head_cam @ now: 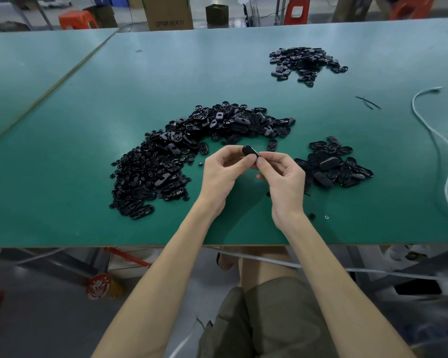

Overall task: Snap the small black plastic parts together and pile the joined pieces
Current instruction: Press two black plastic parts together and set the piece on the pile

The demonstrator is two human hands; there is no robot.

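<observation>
At centre, over the table (88, 215), we see our left hand (221, 174) and right hand (285, 182) pinching one black part (250, 151) between their fingertips; beyond, a big pile (179, 156) lies left, a small pile (331, 166) right, and a far pile (305, 63) upper right.

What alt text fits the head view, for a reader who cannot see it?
Two bare hands, the left hand and the right hand, pinch one small black plastic part between them above a green table. A large heap of black parts lies to the left, a smaller pile to the right, and a third pile farther back.
</observation>
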